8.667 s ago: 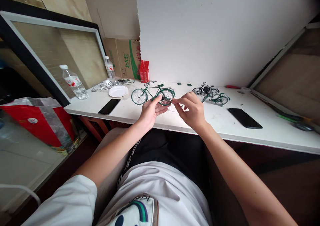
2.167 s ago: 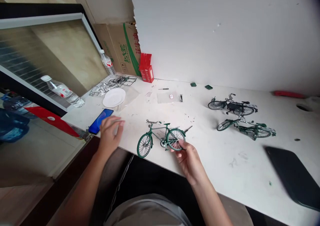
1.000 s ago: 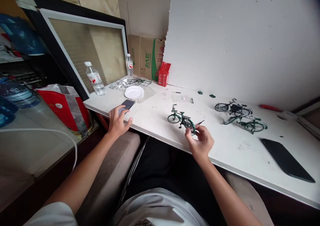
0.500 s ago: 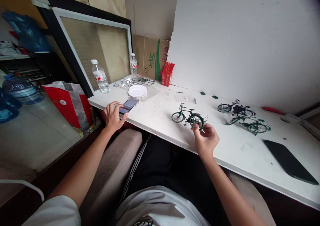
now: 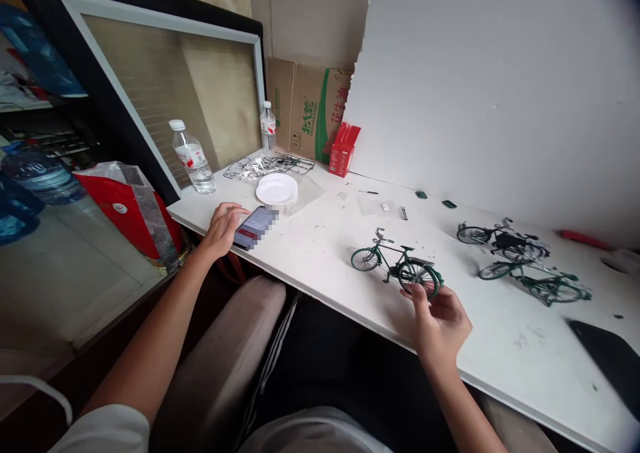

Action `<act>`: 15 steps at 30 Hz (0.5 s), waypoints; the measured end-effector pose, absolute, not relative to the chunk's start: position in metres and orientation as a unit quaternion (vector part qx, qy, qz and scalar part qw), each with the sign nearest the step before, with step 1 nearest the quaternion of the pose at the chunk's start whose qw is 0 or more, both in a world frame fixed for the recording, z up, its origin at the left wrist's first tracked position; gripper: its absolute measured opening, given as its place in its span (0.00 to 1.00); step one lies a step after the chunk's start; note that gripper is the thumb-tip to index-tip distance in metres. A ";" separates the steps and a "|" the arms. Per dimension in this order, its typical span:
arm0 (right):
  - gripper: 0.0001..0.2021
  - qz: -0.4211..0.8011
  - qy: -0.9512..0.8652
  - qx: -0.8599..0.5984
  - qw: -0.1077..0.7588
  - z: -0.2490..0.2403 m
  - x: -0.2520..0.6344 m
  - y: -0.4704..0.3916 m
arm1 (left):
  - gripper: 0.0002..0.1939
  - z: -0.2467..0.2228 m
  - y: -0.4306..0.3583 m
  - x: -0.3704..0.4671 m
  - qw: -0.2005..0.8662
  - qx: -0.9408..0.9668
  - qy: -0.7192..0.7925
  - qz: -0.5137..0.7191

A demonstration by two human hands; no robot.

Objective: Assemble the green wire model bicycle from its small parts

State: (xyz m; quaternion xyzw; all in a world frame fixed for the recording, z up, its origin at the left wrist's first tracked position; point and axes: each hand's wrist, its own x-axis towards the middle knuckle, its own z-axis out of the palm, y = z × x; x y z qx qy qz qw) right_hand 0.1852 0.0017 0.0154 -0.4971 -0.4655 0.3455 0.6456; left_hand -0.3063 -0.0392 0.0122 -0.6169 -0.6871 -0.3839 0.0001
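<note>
A small green model bicycle [image 5: 395,263] stands upright near the table's front edge, and my right hand [image 5: 443,316] pinches its rear wheel between thumb and fingers. At the front left, my left hand [image 5: 223,229] is closed on the left edge of a phone [image 5: 253,226] that lies by the table edge with its screen lit. More model bicycles rest to the right: a black one [image 5: 503,239] and, in front of it, a green one [image 5: 540,283] leaning over.
On the white table [image 5: 320,259] are a white plate [image 5: 277,189], a water bottle [image 5: 194,159], another bottle [image 5: 268,127], black part frames [image 5: 295,164], a red box [image 5: 344,150] and a black tablet-like object [image 5: 607,359]. A carton [image 5: 310,109] stands behind.
The view has shifted, so the bicycles sit lower and further right. My left thumb has come in from beside the phone's near edge. My right hand still holds the bicycle's rear wheel.
</note>
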 end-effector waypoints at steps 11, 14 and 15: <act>0.24 0.261 -0.446 -0.591 0.620 0.013 0.183 0.000 | 0.49 0.015 -0.010 -0.321 -0.098 -0.656 -0.686 -0.301; 0.22 0.233 -0.431 -0.617 0.616 0.012 0.183 0.000 | 0.51 0.013 -0.007 -0.326 -0.123 -0.651 -0.681 -0.313; 0.21 0.224 -0.434 -0.625 0.609 0.011 0.185 0.000 | 0.51 0.013 -0.007 -0.327 -0.142 -0.641 -0.672 -0.343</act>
